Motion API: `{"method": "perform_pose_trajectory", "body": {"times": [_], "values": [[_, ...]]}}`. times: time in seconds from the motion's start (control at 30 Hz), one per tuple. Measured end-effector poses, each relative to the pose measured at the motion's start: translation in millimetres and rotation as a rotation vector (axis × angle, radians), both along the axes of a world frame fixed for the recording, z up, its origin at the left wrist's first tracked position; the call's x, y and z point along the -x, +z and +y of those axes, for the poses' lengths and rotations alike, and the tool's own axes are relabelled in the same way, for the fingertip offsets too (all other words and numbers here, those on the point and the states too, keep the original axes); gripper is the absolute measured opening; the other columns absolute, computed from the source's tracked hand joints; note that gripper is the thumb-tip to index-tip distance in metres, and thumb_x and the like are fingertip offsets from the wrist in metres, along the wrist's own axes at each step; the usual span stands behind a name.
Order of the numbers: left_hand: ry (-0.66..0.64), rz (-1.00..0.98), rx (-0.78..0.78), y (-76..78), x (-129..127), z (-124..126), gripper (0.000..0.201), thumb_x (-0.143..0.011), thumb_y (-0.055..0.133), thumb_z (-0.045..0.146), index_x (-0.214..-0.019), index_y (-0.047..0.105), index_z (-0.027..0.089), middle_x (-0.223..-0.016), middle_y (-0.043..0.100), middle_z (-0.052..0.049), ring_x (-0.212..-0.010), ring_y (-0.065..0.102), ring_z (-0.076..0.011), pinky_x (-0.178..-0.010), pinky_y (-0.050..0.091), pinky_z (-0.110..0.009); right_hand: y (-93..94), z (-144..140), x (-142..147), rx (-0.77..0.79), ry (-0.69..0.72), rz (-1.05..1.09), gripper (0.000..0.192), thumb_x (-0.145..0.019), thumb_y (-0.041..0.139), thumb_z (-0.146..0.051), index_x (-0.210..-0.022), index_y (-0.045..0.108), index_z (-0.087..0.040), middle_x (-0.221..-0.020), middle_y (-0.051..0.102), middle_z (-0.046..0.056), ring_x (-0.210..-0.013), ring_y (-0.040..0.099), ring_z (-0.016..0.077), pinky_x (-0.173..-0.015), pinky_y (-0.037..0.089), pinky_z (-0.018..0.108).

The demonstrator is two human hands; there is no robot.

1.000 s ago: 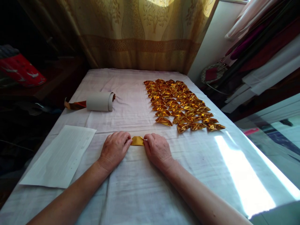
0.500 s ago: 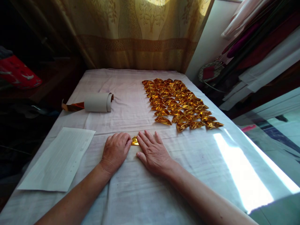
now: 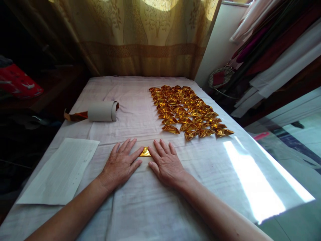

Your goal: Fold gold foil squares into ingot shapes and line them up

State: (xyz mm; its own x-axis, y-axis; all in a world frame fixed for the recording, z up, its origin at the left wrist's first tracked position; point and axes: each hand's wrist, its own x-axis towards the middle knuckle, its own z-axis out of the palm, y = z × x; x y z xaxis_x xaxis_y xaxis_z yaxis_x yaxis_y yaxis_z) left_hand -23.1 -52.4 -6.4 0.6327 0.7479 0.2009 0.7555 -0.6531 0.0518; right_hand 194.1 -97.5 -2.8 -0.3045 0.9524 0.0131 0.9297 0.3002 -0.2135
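Observation:
A small piece of gold foil paper [image 3: 145, 152] lies on the white cloth [image 3: 140, 201] near the front middle. My left hand [image 3: 120, 164] lies flat with its fingers spread, the index finger touching the foil's left side. Flat too, my right hand [image 3: 165, 161] presses on the foil's right side with its fingers. Only a small triangle of foil shows between the two hands. Neither hand grips it.
Several rows of folded gold foil pieces [image 3: 187, 112] lie at the back right. A grey roll with a gold foil tail [image 3: 100, 111] lies at the back left. A white paper sheet [image 3: 62, 172] sits front left. A curtain hangs behind; fabric rolls stand to the right.
Both hands went from pinching the foil's ends to lying flat; the right flattened first, then the left. The foil is now mostly covered.

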Motion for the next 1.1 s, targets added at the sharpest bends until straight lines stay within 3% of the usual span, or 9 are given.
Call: {"method": "perform_pose_trajectory", "body": {"times": [0.2, 0.4, 0.53, 0.67, 0.9, 1.1], "values": [[0.067, 0.025, -0.003, 1.1, 5.5, 2.5, 0.037, -0.096, 0.053, 0.039, -0.133, 0.059, 0.040, -0.148, 0.050, -0.012, -0.136, 0.045, -0.0366, -0.105, 0.038, -0.060, 0.5, -1.0, -6.3, -0.024, -0.025, 0.004, 0.052, -0.100, 0.046, -0.045, -0.148, 0.045, -0.025, -0.158, 0.033, 0.013, -0.147, 0.028, 0.0348, -0.115, 0.024, 0.058], [-0.011, 0.012, -0.092, 17.8, -8.7, -1.4, 0.027, -0.093, 0.060, 0.030, -0.117, 0.071, 0.026, -0.131, 0.064, -0.013, -0.121, 0.057, -0.0346, -0.108, 0.032, -0.062, -0.8, -2.2, -20.4, -0.019, -0.064, 0.004, 0.052, -0.101, 0.044, -0.041, -0.149, 0.044, -0.020, -0.158, 0.035, 0.012, -0.147, 0.027, 0.0336, -0.117, 0.023, 0.055], [-0.061, -0.066, -0.075, 20.9, -20.2, -3.3, 0.027, -0.093, 0.061, 0.031, -0.118, 0.067, 0.024, -0.119, 0.069, -0.009, -0.108, 0.062, -0.0260, -0.104, 0.039, -0.050, 2.0, -2.0, -21.8, -0.001, -0.058, 0.024, 0.051, -0.101, 0.042, -0.040, -0.148, 0.044, -0.022, -0.158, 0.035, 0.009, -0.147, 0.027, 0.0318, -0.118, 0.020, 0.054], [-0.080, -0.071, -0.039, 17.3, -29.5, 0.4, 0.017, -0.093, 0.061, 0.031, -0.106, 0.071, 0.026, -0.094, 0.071, -0.003, -0.088, 0.062, -0.0201, -0.082, 0.045, -0.036, 4.7, -2.1, -19.2, 0.023, -0.063, 0.014, 0.051, -0.102, 0.041, -0.041, -0.149, 0.043, -0.023, -0.159, 0.033, 0.011, -0.148, 0.025, 0.0317, -0.118, 0.019, 0.054], [-0.112, 0.040, -0.127, 17.3, -33.8, 3.9, 0.014, -0.095, 0.059, 0.027, -0.100, 0.071, 0.023, -0.083, 0.067, -0.003, -0.079, 0.060, -0.0195, -0.073, 0.041, -0.033, 0.3, -14.8, -34.8, 0.055, -0.070, -0.032, 0.056, -0.101, 0.042, -0.045, -0.152, 0.039, -0.022, -0.161, 0.027, 0.011, -0.150, 0.020, 0.0326, -0.119, 0.016, 0.054], [-0.159, 0.170, -0.092, 26.0, -38.1, 5.9, 0.013, -0.093, 0.056, 0.017, -0.091, 0.069, 0.018, -0.079, 0.066, -0.005, -0.074, 0.059, -0.0200, -0.071, 0.042, -0.033, 6.3, -15.9, -46.6, -0.006, -0.058, -0.015, 0.054, -0.098, 0.048, -0.039, -0.150, 0.042, -0.023, -0.159, 0.033, 0.011, -0.145, 0.030, 0.0329, -0.116, 0.021, 0.053]]}}
